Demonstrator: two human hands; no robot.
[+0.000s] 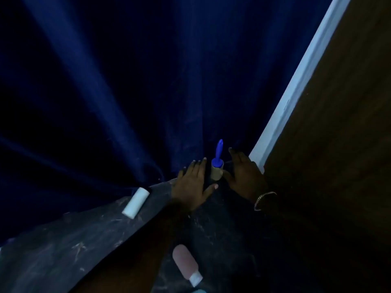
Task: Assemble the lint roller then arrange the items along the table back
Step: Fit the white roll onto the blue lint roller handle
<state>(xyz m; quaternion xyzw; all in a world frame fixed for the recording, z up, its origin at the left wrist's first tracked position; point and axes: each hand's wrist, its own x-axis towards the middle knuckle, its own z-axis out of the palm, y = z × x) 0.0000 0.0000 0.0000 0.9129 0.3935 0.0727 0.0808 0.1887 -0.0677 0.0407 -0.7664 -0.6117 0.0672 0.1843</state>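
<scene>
The lint roller (218, 164) stands upright at the back of the dark table (84, 240), blue handle pointing up and a pale roll on its lower end. My left hand (193, 185) is just left of it with fingers straight and spread. My right hand (245, 176) is just right of it, fingers also straight, a bracelet on its wrist. Neither hand grips the roller; whether a thumb touches it I cannot tell. A spare white roll (136, 202) lies on its side at the table's back edge, further left.
A pink bottle (186, 264) with a white cap lies on the table near me. A dark blue curtain (148, 81) hangs behind the table. A white trim strip (296, 85) and a brown wall (338, 123) close off the right side.
</scene>
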